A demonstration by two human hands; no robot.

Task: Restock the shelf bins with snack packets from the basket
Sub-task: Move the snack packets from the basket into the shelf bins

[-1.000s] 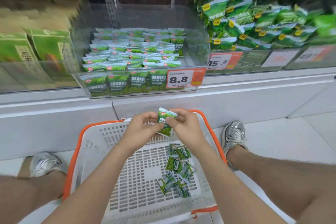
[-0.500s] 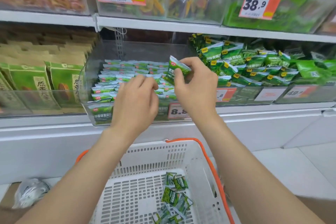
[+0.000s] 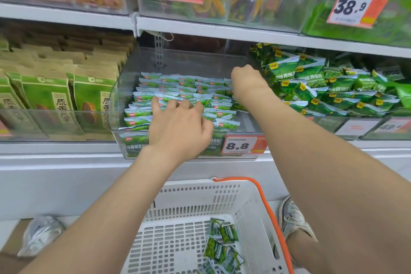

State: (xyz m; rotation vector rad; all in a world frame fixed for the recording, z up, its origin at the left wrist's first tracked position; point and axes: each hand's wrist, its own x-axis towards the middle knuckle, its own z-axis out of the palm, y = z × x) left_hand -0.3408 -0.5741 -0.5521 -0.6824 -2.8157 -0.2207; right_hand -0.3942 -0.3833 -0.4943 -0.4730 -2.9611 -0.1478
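Clear plastic shelf bin [image 3: 246, 122] sits above the white basket [image 3: 200, 198]. The person's left hand [image 3: 180, 127] presses spread fingers on the stocked rows [image 3: 178, 89]; the right hand [image 3: 246, 78] reaches far right, its grip hidden. Loose snack packets [image 3: 220, 249] lie in the basket. Slot each upright, leaning far, label near, matching the rows.

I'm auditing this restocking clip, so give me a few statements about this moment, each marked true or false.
1. The basket holds loose packets. True.
2. The bin both hands reach into carries an 8.8 price tag. True.
3. The left hand is down in the basket. False: it rests on the stacked packets in the bin.
4. The basket's handle is blue. False: it is orange.
5. The fingers of the right hand show plainly. False: the hand's back hides them.
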